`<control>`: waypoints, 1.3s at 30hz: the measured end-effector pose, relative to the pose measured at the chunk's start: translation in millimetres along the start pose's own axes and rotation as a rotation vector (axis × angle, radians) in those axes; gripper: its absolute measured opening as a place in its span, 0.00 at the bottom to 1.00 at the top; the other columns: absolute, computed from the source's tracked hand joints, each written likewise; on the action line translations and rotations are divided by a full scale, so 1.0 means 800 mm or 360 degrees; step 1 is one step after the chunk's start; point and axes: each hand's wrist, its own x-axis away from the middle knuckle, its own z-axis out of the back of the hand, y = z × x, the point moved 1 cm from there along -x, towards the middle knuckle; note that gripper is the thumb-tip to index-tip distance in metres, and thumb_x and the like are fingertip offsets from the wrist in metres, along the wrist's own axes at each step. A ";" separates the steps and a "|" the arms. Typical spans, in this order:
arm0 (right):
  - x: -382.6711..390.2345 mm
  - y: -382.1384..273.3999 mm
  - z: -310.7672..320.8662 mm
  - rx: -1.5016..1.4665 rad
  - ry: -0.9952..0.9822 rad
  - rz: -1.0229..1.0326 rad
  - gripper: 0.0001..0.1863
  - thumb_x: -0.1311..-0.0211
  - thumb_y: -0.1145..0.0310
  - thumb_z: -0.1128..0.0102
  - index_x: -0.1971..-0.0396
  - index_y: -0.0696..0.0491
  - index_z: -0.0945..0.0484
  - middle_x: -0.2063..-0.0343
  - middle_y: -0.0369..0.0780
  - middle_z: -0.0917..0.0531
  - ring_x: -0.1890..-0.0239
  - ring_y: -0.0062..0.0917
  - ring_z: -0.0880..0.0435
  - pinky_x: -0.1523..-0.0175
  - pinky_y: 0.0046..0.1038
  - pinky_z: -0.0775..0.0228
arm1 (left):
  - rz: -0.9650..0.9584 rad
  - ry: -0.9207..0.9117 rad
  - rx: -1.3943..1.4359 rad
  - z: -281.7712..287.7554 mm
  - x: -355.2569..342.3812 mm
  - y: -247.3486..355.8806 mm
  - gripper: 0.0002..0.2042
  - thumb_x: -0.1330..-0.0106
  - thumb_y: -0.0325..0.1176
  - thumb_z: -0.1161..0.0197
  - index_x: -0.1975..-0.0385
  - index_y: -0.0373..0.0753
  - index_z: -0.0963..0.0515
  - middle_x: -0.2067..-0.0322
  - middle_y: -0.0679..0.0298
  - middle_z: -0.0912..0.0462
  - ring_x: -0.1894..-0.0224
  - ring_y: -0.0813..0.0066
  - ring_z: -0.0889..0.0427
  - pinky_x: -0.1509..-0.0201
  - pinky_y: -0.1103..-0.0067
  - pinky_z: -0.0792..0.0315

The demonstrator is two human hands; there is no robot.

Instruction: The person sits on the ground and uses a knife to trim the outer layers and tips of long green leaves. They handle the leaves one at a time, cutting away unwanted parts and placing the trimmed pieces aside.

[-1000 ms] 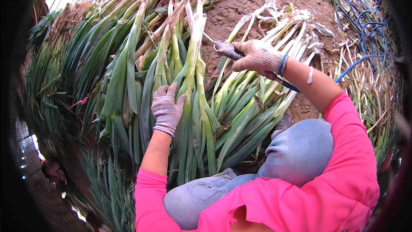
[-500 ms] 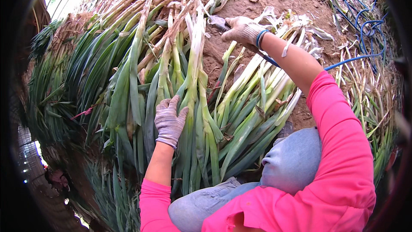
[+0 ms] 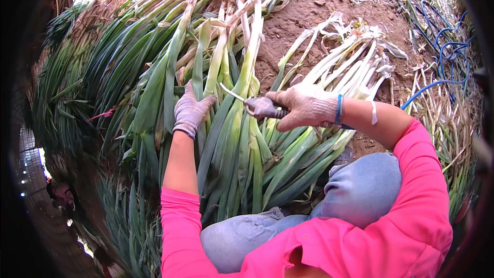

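- The left hand, gloved, rested among the leeks along the left edge of the bare soil, its thumb apart from the fingers; whether it gripped a stalk, I could not tell
- The right hand, gloved, was closed round the dark grip of a nozzle tool, whose thin curved metal tip pointed over the leeks
- A second bundle, white ends pointing away from the person, lay across the soil's near edge
- A blue hose looped past the soil's right edge
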 end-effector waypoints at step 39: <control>-0.129 0.119 0.110 -0.0604 0.0641 -0.0233 0.20 0.51 0.50 0.28 0.65 0.50 0.17 0.76 0.35 0.18 0.74 0.21 0.21 0.66 0.28 0.27 | -0.0046 0.0087 0.0196 -0.007 0.015 0.003 0.48 0.48 0.44 0.20 0.28 0.37 0.39 0.48 0.44 0.17 0.46 0.54 0.17 0.40 0.69 0.26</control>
